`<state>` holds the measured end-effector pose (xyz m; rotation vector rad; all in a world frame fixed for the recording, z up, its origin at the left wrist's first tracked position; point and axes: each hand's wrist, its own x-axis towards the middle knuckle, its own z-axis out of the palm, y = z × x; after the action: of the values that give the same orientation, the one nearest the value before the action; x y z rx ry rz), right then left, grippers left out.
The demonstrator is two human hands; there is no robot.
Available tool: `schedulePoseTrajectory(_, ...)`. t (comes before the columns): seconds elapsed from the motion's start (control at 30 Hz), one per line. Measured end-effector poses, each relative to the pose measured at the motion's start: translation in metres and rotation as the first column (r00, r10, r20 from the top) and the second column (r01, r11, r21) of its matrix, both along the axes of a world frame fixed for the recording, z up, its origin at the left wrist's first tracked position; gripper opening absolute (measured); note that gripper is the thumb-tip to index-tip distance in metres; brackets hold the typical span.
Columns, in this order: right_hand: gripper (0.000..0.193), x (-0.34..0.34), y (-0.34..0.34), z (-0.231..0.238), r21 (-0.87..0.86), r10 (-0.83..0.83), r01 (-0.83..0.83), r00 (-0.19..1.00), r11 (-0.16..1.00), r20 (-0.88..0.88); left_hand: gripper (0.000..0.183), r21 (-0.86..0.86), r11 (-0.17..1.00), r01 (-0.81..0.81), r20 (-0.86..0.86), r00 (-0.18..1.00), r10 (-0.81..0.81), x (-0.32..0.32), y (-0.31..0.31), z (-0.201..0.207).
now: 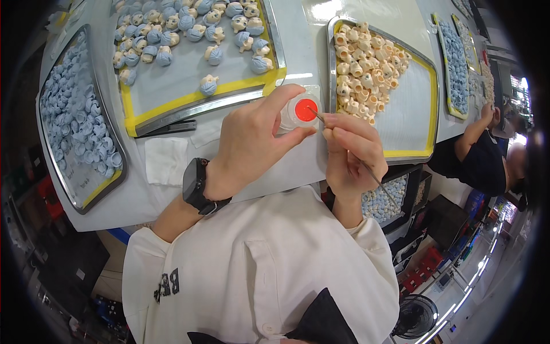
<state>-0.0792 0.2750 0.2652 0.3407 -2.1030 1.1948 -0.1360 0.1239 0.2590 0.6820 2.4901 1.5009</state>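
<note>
Both at once, gripped the clear jar (288, 121) in the left hand (246, 135) and the brush-like tool (318, 115) in the right hand (352, 152). Held the jar just above mid-view, forefinger at 12 o'clock, thumb at 6; could not tell whether resting on the table (286, 169) or lifted. Pinched the tool near its tip, at about 3 o'clock on the red paint (305, 109), handle slanting toward 5. Judged best to hold the jar level, load only the tip and wipe any excess on the rim. Outward from the jar, saw a tray (412, 103) of cream bodies (366, 69) toward 2 o'clock, a tray (166, 83) of blue-haired heads (169, 38) toward 10, white cloth (165, 161) toward 8, and loose blue pieces (80, 114) farther off at 9.
</note>
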Motion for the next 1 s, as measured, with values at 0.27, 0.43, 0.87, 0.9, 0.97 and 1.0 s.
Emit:
schedulePoseTrajectory(0.27,0.033,0.0,0.001,0.0,0.011,0.01,-0.01,1.0,1.0,-0.013,0.051,-0.004,1.0,-0.004,-0.001,1.0,0.004,0.001,0.0,0.001)
schedulePoseTrajectory(0.43,0.035,0.0,0.001,0.002,0.03,0.013,-0.013,1.0,0.999,-0.015,0.05,0.001,1.0,-0.011,-0.009,1.0,0.011,0.0,0.0,0.002)
schedulePoseTrajectory(0.87,0.026,-0.002,0.0,0.005,-0.043,-0.005,0.002,0.998,0.999,-0.062,0.051,-0.008,1.0,-0.009,-0.003,1.0,0.009,0.0,0.0,0.002)
schedulePoseTrajectory(0.9,0.025,-0.001,0.0,0.003,-0.063,-0.021,0.018,0.998,0.998,-0.053,0.051,-0.009,1.0,-0.007,-0.003,1.0,0.007,0.0,0.0,0.001)
schedulePoseTrajectory(0.97,0.024,0.001,0.0,0.003,-0.06,-0.022,0.02,0.999,0.998,-0.03,0.051,-0.01,1.0,-0.007,-0.002,1.0,0.007,0.0,0.0,0.001)
schedulePoseTrajectory(1.0,0.023,0.002,-0.001,0.004,-0.056,-0.028,0.027,1.0,0.998,-0.008,0.051,-0.01,1.0,-0.008,-0.002,1.0,0.008,0.0,0.0,0.001)
